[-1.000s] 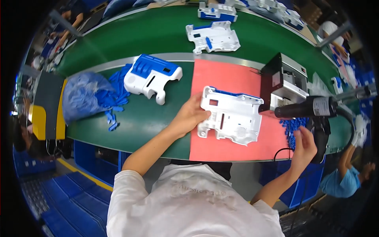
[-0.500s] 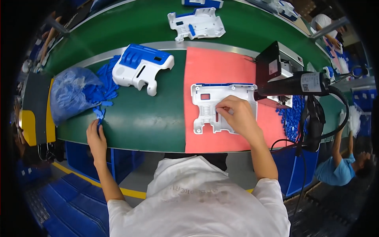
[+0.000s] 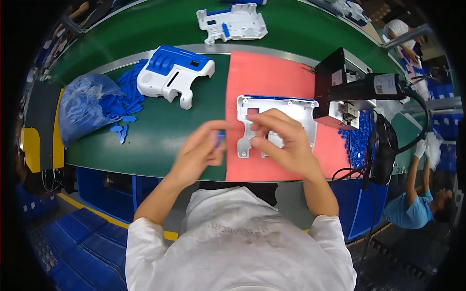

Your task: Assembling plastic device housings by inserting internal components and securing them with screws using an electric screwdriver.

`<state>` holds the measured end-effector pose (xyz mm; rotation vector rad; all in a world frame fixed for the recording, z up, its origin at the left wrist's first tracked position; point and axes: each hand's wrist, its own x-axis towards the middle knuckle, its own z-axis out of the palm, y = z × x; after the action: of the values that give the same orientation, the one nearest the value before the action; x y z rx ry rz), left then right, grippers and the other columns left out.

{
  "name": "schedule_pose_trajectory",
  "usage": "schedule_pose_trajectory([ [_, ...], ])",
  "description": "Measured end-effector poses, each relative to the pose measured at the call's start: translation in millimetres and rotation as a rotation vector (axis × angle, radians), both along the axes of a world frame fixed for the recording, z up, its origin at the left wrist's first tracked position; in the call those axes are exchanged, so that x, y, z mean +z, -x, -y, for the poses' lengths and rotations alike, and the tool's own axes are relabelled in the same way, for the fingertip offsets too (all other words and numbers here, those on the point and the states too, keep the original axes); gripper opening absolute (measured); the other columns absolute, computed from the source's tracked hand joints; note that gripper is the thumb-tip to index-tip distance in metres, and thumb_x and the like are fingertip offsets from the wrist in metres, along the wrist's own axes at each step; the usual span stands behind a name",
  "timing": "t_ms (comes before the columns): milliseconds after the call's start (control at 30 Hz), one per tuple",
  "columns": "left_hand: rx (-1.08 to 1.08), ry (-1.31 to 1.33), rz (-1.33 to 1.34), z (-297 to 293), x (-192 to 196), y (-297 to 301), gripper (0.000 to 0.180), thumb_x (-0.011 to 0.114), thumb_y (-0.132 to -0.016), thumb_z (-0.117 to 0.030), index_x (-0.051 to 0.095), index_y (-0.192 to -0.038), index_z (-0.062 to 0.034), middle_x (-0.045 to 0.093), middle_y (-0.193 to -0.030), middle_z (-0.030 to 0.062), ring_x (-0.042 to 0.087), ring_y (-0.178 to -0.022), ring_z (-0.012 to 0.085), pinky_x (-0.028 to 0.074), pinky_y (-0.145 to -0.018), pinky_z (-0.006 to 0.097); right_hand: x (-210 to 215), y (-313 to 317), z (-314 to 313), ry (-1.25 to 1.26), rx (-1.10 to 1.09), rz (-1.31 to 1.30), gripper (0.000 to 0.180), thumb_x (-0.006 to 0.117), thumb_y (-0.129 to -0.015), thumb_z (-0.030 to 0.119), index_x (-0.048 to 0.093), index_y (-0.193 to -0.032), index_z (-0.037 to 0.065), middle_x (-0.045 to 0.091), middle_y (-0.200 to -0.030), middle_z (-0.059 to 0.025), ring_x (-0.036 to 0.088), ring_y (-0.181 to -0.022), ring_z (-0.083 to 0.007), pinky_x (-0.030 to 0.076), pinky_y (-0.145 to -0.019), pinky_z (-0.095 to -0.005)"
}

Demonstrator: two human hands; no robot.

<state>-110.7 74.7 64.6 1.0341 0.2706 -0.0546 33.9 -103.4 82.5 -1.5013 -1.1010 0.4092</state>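
Observation:
My left hand [image 3: 196, 153], slightly blurred, is over the edge of the pink mat with its fingers closed on a small blue plastic piece [image 3: 220, 137]. Facing it, my right hand [image 3: 289, 145] hovers above a white plastic housing shell [image 3: 306, 107]; its thumb and fingers are apart with nothing seen between them. The shell lies inner side up on the pink mat [image 3: 272, 72], and my right hand covers part of its middle. Farther left, a white and blue housing [image 3: 177, 72] rests outer side up on the green bench.
A clear bag [image 3: 87, 109] spills blue strips on the left, beside a yellow and black machine [image 3: 41, 131]. At right stand a black device [image 3: 335, 80] and a pile of small blue parts [image 3: 358, 145]. Another shell [image 3: 242, 24] lies on the far green belt [image 3: 165, 29].
My left hand has come from the blue strips to the mat, bringing a blue piece. My right hand has lifted from the shell and spread its fingers. The far shell has shifted slightly left.

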Motion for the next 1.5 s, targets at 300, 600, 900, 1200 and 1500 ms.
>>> schedule_pose_trajectory([
  [300, -0.412, 0.247, -0.157, 36.4, -7.4, -78.7, 0.050, 0.022, -0.102, -0.054, 0.047, -0.110, -0.0119, 0.031, -0.066, -0.0035, 0.024, -0.054, 0.0088, 0.020, -0.048, 0.023, -16.3, -7.7, 15.9, -0.111, -0.130, -0.417, 0.026, 0.063, -0.086, -0.006, 0.062, -0.113, -0.004, 0.061, -0.094, -0.0076, 0.064, -0.080, -0.0117, 0.053, -0.071, -0.0238],
  [600, -0.123, -0.493, 0.038, 33.3, 10.3, -63.1, 0.046, 0.041, -0.100, -0.045, 0.044, -0.124, -0.0058, 0.052, -0.091, 0.0068, 0.048, -0.057, 0.0123, 0.041, -0.052, 0.027, -21.3, -28.5, 24.3, -0.003, -0.323, -0.178, 0.008, 0.070, -0.081, -0.005, 0.070, -0.089, -0.004, 0.069, -0.088, -0.0081, 0.064, -0.080, -0.0120, 0.051, -0.070, -0.0243],
  [900, -0.295, -1.450, 0.746, 8.2, -17.4, -55.3, 0.042, 0.073, -0.078, -0.028, 0.063, -0.113, -0.0078, 0.054, -0.103, 0.0096, 0.054, -0.080, 0.0255, 0.046, -0.071, 0.035, -21.1, -56.5, 33.1, 0.457, 0.000, 0.011, 0.010, 0.069, -0.081, 0.000, 0.070, -0.091, -0.004, 0.071, -0.083, -0.0102, 0.067, -0.076, -0.0140, 0.053, -0.070, -0.0278],
  [1200, -0.443, -1.559, 0.748, 10.4, -29.5, -61.7, 0.052, 0.075, -0.074, -0.034, 0.062, -0.119, -0.0132, 0.052, -0.096, 0.0067, 0.051, -0.087, 0.0250, 0.045, -0.076, 0.037, -29.7, -61.8, 21.6, 0.514, 0.054, 0.156, 0.013, 0.069, -0.078, 0.003, 0.071, -0.090, -0.002, 0.070, -0.081, -0.0119, 0.067, -0.073, -0.0187, 0.051, -0.067, -0.0302],
  [1500, -0.421, -1.557, 0.751, 12.8, -35.1, -64.0, 0.051, 0.076, -0.072, -0.029, 0.063, -0.119, -0.0130, 0.050, -0.096, 0.0061, 0.050, -0.087, 0.0245, 0.046, -0.075, 0.037, -35.6, -67.0, 17.9, 0.488, 0.071, 0.162, 0.012, 0.069, -0.078, 0.002, 0.071, -0.089, -0.002, 0.070, -0.081, -0.0123, 0.066, -0.073, -0.0196, 0.052, -0.067, -0.0309],
])
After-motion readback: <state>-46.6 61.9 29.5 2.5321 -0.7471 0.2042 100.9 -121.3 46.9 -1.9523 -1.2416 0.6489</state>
